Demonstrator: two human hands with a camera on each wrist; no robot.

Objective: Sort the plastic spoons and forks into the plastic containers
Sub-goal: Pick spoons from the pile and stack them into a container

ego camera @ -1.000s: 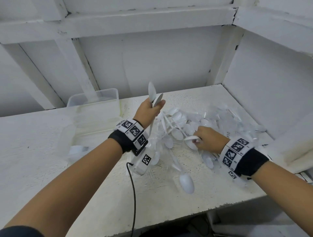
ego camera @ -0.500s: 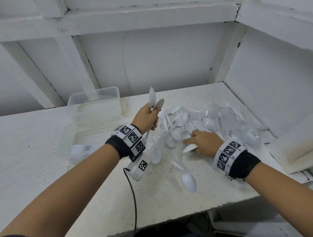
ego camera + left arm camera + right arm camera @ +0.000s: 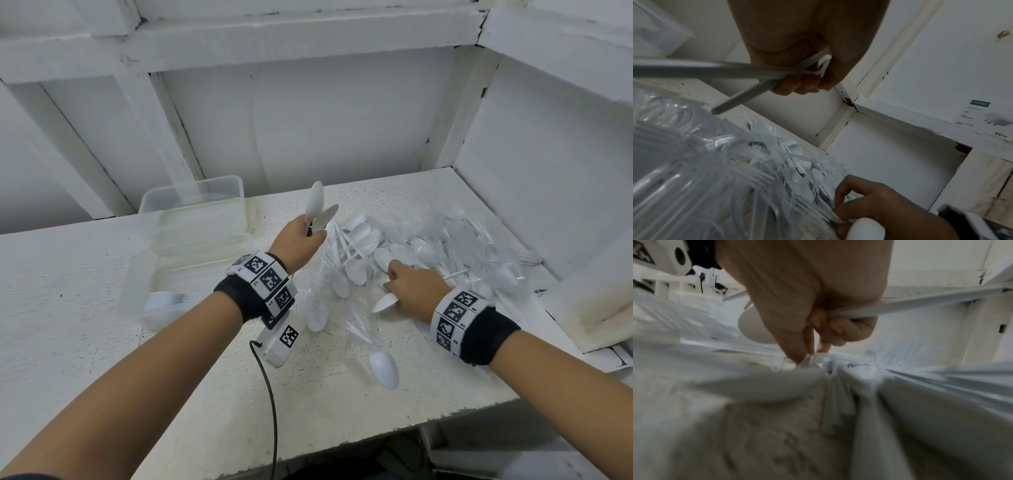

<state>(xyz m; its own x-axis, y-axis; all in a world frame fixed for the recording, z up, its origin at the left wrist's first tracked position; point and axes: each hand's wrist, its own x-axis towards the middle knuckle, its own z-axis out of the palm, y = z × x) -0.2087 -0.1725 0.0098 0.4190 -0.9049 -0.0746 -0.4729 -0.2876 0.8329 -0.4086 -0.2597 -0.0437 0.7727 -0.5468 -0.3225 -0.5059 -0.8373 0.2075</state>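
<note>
My left hand [image 3: 301,241] grips two white plastic spoons [image 3: 317,209] by their handles, bowls pointing up, above the left edge of the pile; the handles [image 3: 731,69] cross under my curled fingers. A heap of white spoons and clear forks [image 3: 411,246] covers the right half of the shelf. My right hand [image 3: 412,286] lies on the pile's near side, holding a white spoon [image 3: 385,303] in its palm while thumb and forefinger pinch at a clear piece [image 3: 813,358]. Two clear plastic containers [image 3: 191,212] stand at the left.
One white spoon [image 3: 384,365] lies alone near the shelf's front edge. A white device with a black cable [image 3: 281,341] hangs under my left wrist. White walls close the shelf at the back and right. A flat white box [image 3: 589,308] sits at the right.
My right hand slid a little left and forward along the pile with its spoon. My left hand with the two spoons stayed almost where it was.
</note>
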